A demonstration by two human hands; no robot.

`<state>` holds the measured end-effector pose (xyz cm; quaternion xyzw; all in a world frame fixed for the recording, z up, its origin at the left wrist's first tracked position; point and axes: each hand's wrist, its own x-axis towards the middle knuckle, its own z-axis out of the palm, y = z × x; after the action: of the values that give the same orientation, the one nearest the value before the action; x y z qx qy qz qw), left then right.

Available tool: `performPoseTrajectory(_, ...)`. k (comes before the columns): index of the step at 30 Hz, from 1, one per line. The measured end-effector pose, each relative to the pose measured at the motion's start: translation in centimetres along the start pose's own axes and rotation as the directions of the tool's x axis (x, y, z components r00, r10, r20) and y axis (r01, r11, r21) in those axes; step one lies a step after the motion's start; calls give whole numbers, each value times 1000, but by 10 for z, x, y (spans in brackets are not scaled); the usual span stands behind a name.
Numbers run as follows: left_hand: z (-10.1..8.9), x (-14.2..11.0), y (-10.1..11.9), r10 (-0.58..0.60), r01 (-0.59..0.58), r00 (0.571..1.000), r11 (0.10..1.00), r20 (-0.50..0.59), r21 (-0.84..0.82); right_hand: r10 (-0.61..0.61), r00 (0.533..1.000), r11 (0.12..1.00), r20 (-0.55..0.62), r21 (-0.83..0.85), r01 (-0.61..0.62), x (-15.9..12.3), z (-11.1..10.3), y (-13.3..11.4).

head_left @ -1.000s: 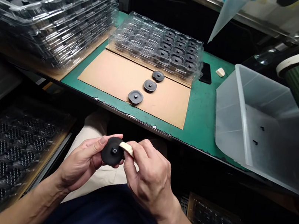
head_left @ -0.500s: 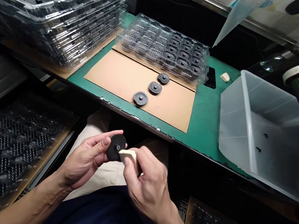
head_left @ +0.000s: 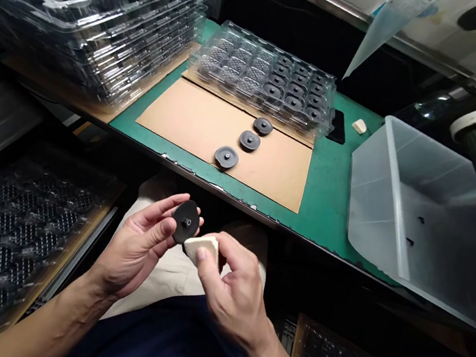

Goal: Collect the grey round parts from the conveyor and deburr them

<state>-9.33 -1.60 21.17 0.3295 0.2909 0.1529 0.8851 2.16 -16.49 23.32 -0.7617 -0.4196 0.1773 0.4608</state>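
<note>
My left hand point(head_left: 139, 241) grips a black rounded disc with a small central stem point(head_left: 185, 222), thumb on its near edge and fingers behind it. In my right hand point(head_left: 237, 286) is a cream-coloured block point(head_left: 201, 248), pinched between thumb and fingers. One corner of the block lies close to the disc's lower edge; whether they touch I cannot tell. Both hands are above my lap, in front of the table edge. Three similar black discs lie on the cardboard sheet point(head_left: 185, 114), the nearest disc point(head_left: 226, 157) towards the table's front edge.
A clear tray point(head_left: 265, 75) partly filled with black discs stands behind the cardboard. Stacked filled trays point(head_left: 87, 19) rise at the left. On the right are a translucent bin point(head_left: 390, 195), another cream block point(head_left: 359, 126) and a dark flat object point(head_left: 337, 126). More trays point(head_left: 8, 245) sit low at left.
The disc in my left hand has turned and risen slightly. My right hand has drawn the cream block a little down from the disc's middle towards its lower edge.
</note>
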Motion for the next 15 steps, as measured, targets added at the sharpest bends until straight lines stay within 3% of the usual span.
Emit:
performPoseTrajectory(2, -3, 0, 2, -41, 40, 999, 998, 6, 39, -17, 1000, 999, -6, -32, 16, 1, 2, 1)
performPoseTrajectory(5, -13, 1, 4, -189, 176, 980, 970, 67, 168, -168, 986, 970, 7, -175, 166, 5, -2, 6)
performPoseTrajectory(11, -20, 4, 2, -334, 310, 910, 942, 246, 133, -422, 890, 837, 170, -303, 455, 11, -12, 9)
performPoseTrajectory(13, -16, 4, 0, -275, 272, 934, 961, 228, 44, -418, 902, 848, 107, -309, 430, 11, -9, 7)
performPoseTrajectory(15, -11, 3, -3, -138, 143, 981, 989, 137, -30, -265, 964, 944, -3, -205, 259, 11, -2, 6)
